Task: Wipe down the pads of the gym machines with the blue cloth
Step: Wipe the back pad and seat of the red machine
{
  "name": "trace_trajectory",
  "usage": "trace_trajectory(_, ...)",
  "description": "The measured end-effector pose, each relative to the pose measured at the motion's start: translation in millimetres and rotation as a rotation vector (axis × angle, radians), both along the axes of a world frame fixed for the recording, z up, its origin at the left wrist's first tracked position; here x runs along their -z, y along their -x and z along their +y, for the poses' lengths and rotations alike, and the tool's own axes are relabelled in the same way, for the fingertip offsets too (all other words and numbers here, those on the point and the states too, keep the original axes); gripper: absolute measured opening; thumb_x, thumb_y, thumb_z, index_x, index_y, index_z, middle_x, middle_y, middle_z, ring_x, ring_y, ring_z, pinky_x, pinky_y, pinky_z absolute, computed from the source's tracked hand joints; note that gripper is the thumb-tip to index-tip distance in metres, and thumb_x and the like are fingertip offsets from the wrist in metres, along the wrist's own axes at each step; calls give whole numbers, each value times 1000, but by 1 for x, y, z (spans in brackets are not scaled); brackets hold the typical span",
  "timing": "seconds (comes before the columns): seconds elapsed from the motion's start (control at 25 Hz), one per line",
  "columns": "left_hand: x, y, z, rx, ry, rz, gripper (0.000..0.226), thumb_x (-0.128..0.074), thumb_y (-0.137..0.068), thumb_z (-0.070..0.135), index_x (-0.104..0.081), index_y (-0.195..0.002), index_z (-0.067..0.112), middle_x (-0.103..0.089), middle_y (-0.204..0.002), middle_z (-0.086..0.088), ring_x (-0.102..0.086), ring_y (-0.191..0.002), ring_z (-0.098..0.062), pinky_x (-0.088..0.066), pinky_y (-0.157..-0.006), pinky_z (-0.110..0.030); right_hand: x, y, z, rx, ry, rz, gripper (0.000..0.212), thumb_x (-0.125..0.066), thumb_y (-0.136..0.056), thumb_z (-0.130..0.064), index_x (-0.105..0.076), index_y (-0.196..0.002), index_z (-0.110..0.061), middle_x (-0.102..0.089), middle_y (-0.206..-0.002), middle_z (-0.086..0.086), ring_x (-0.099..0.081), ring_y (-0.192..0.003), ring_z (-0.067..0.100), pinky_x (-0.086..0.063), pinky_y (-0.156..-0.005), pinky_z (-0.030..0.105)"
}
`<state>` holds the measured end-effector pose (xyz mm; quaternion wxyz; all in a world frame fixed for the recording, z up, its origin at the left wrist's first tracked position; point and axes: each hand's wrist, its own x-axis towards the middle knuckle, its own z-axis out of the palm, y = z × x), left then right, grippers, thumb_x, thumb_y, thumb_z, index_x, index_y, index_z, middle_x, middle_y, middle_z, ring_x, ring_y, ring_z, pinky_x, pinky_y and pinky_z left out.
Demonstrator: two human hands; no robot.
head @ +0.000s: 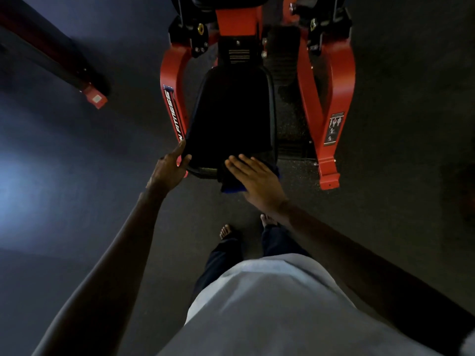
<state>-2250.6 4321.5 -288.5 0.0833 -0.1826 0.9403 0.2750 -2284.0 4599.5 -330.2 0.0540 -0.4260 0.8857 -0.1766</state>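
Plain light grey T-shirt [270,304] fills the near view, loose, its hem hanging over dark navy trousers [218,263]. Left arm [110,265] and right arm [359,253] bare all the way; left hand [168,170] and right hand [257,181] bare too. Left foot [226,231], right foot [266,219], both bare, toes past the cuffs.

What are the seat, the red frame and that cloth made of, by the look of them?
The seat pad: probably vinyl over padding, smooth black, faint edge sheen. The red frame: likely painted metal, glossy, bolted. The blue cloth: soft fabric, bunched limply under the right hand; weave too dark to tell.
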Motion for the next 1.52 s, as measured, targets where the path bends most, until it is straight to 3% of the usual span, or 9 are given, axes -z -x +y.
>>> trace_trajectory(0.16,6,-2,-8,38,-24,0,55,-54,-103,32,-38,-155,23,-53,-147,-13,-52,-133,-31,-44,-107,-38,-3,-15,-14,276,99,-36,82,-72,-81,-19,-35,-155,-14,-37,-159,2,-31,-148,21,-24,-122,40)
trace_trajectory(0.28,13,-5,-16,9,-42,-1,56,-54,-102,39,-39,-154,27,-52,-148,-12,-51,-134,-31,-42,-108,-37,-6,-22,-43,280,64,-37,81,-70,-81,-20,-36,-154,-13,-39,-158,3,-33,-147,21,-21,-121,37)
trace_trajectory(0.4,16,-3,-19,69,-84,39,55,-58,-102,33,-43,-152,20,-55,-143,-19,-54,-130,-33,-40,-103,-25,-1,-20,-20,451,126,-18,77,-69,-81,-15,-40,-152,-11,-42,-156,6,-36,-146,25,-22,-121,39)
trace_trajectory(0.56,22,0,-38,246,-88,133,58,-59,-99,33,-46,-148,4,-50,-148,-19,-50,-135,-34,-37,-114,-38,0,-37,-55,833,182,-27,66,-57,-87,-20,-42,-150,-6,-44,-154,10,-34,-147,27,-22,-123,43)
trace_trajectory(0.8,37,22,-68,506,-23,175,62,-46,-101,39,-43,-149,0,-44,-151,-22,-46,-139,-35,-38,-115,-46,-8,-52,-105,689,72,33,72,-66,-85,-23,-40,-151,-9,-44,-154,8,-37,-145,24,-25,-121,42)
trace_trajectory(1.0,30,36,-81,532,-157,148,55,-57,-102,21,-40,-153,9,-41,-156,-13,-34,-142,-13,-23,-117,-19,-11,-31,-96,1010,117,-36,61,-47,-93,-32,-43,-150,-9,-47,-153,8,-33,-147,24,-21,-123,41)
trace_trajectory(1.08,35,33,-86,465,-220,129,53,-59,-101,15,-42,-151,9,-43,-154,-14,-35,-138,-11,-26,-115,-20,-6,-35,-105,946,128,-7,62,-47,-92,-32,-43,-149,-9,-46,-153,7,-35,-147,24,-21,-123,41)
trace_trajectory(1.28,60,20,-122,224,-241,63,43,-55,-99,15,-54,-141,4,-50,-147,-21,-47,-137,-36,-33,-115,-34,-9,-44,-121,421,-1,32,81,-71,-78,-15,-40,-152,-13,-39,-158,4,-34,-147,24,-24,-122,42)
trace_trajectory(1.52,70,5,-176,0,-333,31,39,-55,-98,12,-59,-137,10,-59,-137,-18,-58,-122,-37,-48,-102,-44,-26,-20,-217,148,-391,-84,74,-63,-87,-18,-34,-154,-11,-31,-162,5,-19,-153,25,-8,-124,38)
